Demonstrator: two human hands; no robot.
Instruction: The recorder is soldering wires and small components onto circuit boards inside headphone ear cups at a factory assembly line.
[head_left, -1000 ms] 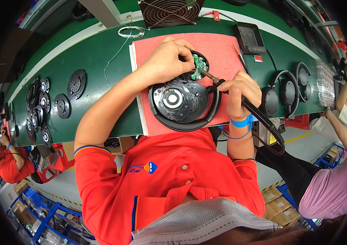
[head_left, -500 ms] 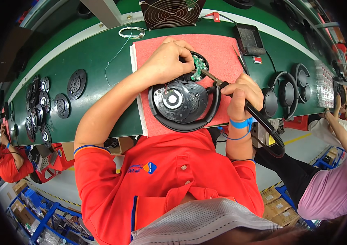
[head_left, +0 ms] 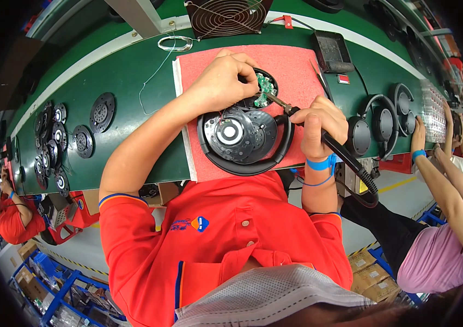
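My right hand (head_left: 323,128) is closed round the black handle of a soldering iron (head_left: 351,161). Its metal tip reaches the lower edge of a green circuit board (head_left: 264,89), which sits in an opened black headphone ear cup. Over the left side of that cup my left hand (head_left: 226,79) is pinched; what its fingertips hold, if anything, is hidden. The headphone's black headband (head_left: 237,170) curves towards me on a pink foam mat (head_left: 297,68). Inside the curve lie dark discs, one a speaker plate (head_left: 230,132) with a white centre.
Several speaker plates (head_left: 52,147) lie at the left of the green table. Beyond the mat stand a fan (head_left: 230,19), a solder wire coil (head_left: 175,43) and a black tray (head_left: 332,52). Finished-looking headphones (head_left: 374,125) lie at the right, near a co-worker's hand (head_left: 418,136).
My right hand and the soldering iron have shifted slightly, with the tip staying at the board. My left hand stays put. At the right, a co-worker's arm has reached onto the table.
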